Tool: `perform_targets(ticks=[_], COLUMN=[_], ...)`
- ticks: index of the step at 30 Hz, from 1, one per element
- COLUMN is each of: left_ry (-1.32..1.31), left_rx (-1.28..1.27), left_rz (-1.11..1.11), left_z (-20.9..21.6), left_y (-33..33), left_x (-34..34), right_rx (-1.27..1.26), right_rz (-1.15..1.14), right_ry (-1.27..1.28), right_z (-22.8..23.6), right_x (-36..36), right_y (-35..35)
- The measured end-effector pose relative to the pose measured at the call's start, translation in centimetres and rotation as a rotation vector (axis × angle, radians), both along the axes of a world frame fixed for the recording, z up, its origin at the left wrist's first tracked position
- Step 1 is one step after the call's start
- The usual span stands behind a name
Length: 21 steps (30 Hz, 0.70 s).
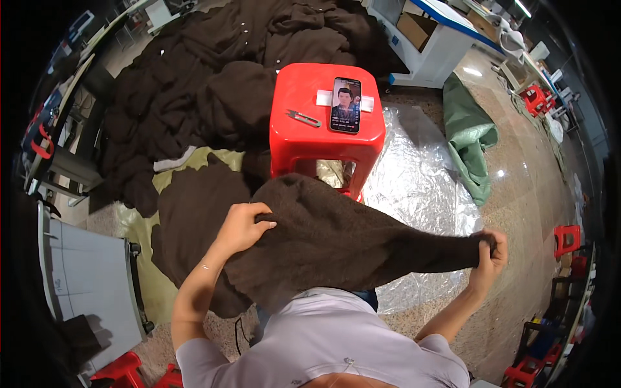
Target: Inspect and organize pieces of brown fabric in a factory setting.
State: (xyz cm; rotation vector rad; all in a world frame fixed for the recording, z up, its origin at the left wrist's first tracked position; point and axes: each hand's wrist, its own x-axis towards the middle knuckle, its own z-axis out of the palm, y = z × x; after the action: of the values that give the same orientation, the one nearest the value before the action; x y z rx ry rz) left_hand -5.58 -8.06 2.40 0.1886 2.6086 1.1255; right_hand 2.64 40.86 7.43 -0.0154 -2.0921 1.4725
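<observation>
Brown knitted garment (pixel 336 239) stretches across the lower middle of the frame; left hand (pixel 242 226) grips its body, fingers curled shut; right hand (pixel 490 253) at right clenches the sleeve end; red stool (pixel 304 139) stands above.

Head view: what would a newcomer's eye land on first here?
The bright red stool at centre, with a phone and small snips on top. Below it, the left hand and right hand stretch a brown garment between them; a dark clothes pile fills the upper left.
</observation>
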Motion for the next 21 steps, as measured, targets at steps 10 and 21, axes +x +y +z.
perform_targets(ticks=[10, 21], left_ry=[-0.411, -0.144], left_rx=[1.092, 1.045], left_rz=[0.215, 0.639], left_z=[0.0, -4.2], left_y=[6.8, 5.5], left_x=[7.1, 8.7], right_rx=[0.242, 0.489], right_rz=[1.043, 1.033], right_ry=[-0.149, -0.168], right_z=[-1.8, -6.6], right_x=[-5.3, -3.0], right_y=[-20.0, -24.2])
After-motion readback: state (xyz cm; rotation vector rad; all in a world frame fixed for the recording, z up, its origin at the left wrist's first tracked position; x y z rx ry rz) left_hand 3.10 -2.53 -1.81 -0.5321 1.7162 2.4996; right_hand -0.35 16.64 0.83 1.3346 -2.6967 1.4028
